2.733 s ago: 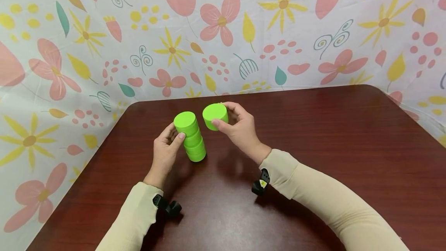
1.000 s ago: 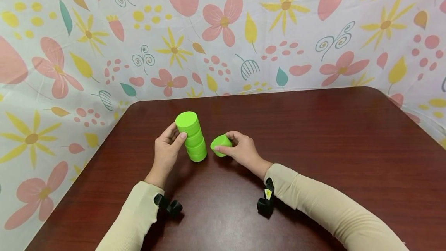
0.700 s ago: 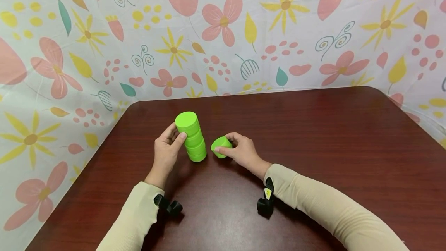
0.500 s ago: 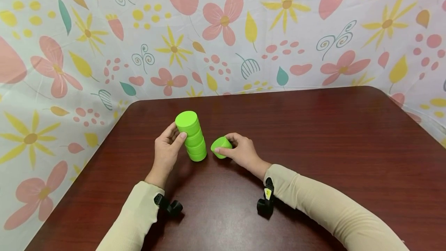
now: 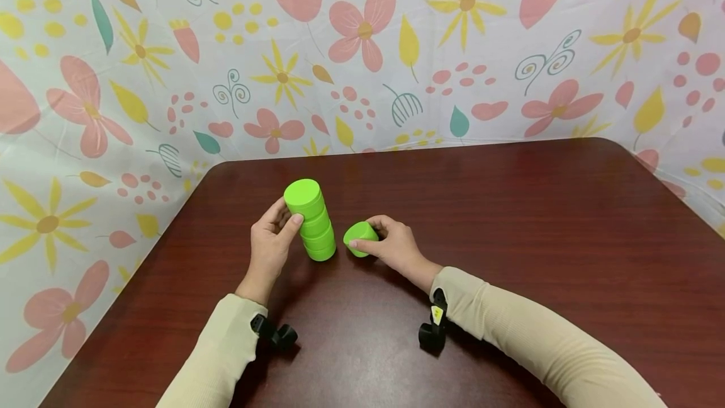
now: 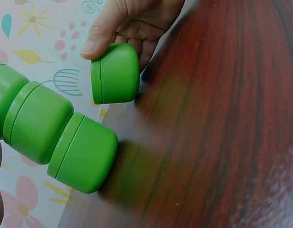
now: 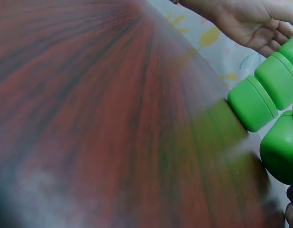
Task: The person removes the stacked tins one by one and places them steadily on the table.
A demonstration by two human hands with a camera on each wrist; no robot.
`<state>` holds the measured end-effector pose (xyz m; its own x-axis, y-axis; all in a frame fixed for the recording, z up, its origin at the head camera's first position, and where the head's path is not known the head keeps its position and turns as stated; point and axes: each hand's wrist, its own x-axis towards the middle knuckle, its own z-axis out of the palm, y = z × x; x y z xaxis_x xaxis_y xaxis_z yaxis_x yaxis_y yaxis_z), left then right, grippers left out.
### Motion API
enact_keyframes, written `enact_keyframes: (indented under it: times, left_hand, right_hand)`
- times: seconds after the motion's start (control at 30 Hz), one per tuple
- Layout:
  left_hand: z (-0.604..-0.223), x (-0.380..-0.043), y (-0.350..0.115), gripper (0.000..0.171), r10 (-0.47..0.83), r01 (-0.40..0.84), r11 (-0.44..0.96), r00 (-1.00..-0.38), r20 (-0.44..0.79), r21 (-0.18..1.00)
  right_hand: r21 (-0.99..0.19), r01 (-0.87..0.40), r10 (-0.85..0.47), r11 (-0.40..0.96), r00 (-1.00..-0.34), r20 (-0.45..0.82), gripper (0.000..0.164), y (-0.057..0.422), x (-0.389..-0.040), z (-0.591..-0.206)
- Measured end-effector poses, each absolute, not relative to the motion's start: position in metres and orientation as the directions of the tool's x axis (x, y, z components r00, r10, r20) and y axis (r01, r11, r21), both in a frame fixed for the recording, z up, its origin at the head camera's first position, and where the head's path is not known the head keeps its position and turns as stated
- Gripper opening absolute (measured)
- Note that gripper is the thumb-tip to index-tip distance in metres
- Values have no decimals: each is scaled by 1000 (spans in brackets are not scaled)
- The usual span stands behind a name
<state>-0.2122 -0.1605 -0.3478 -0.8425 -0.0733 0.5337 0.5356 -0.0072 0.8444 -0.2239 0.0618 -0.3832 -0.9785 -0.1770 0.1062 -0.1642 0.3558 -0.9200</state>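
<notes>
Three green lidded jars stand in a stack (image 5: 315,226), which leans a little in the head view. My left hand (image 5: 269,249) grips the top jar, thumb on the near side and fingers behind it. Right of the stack's foot, my right hand (image 5: 396,245) holds another green jar (image 5: 360,239) between thumb and fingers, low at the table and apart from the stack. Whether its base touches the table I cannot tell. The left wrist view shows this single jar (image 6: 118,73) beside the stack's bottom jar (image 6: 87,154). In the right wrist view, the single jar (image 7: 281,149) is partly cut off.
The dark red-brown wooden table (image 5: 510,225) has a glossy top. Behind it and to the left hangs a white cloth (image 5: 362,99) printed with flowers and leaves. Black wrist cameras sit on both forearms, over beige sleeves (image 5: 527,326).
My right hand has lowered its jar from beside the stack's top to beside its foot. Over the last second it has hardly moved. My left hand keeps its grip on the stack.
</notes>
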Motion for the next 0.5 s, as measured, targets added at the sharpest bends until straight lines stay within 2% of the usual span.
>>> enact_keyframes:
  times: [0.5]
  left_hand:
    - [-347,-211,-159,40,-80,533,-20,-844,530,846]
  right_hand:
    - [-895,-164,-188,414,-978,93,46,74,-224,-381]
